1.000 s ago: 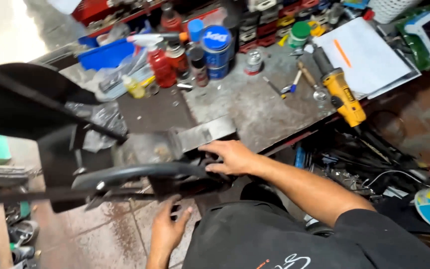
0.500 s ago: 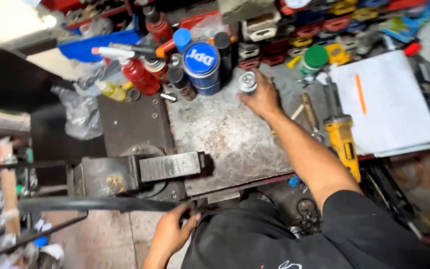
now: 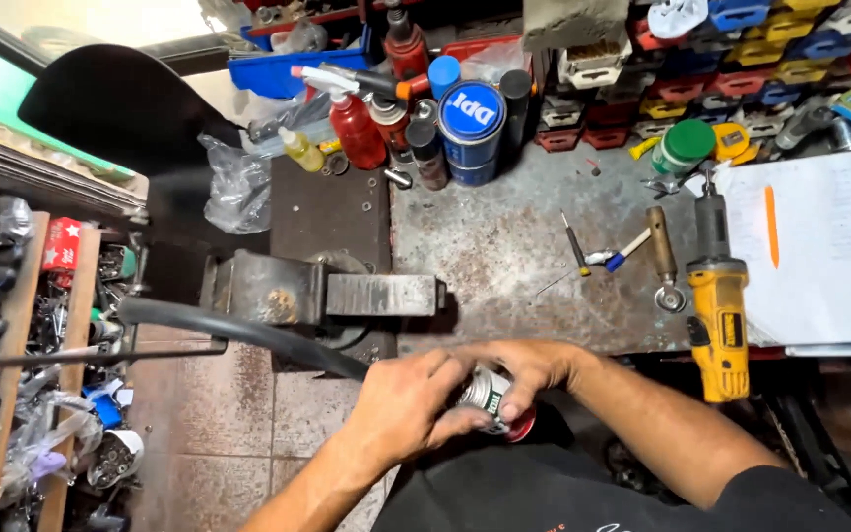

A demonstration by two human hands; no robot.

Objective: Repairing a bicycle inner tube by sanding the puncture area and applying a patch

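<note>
At the near edge of the grey metal workbench [image 3: 544, 256]: small silver tin with red base [image 3: 494, 402], clasped between left hand [image 3: 401, 406] and right hand [image 3: 529, 366], both closed around it. Behind it, steel bench vise [image 3: 327, 296]; to the right, yellow angle grinder [image 3: 717, 305] lying flat.

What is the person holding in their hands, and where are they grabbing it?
A small round tin with a red bottom. The left hand wraps one end, and the right hand covers its side.
</note>
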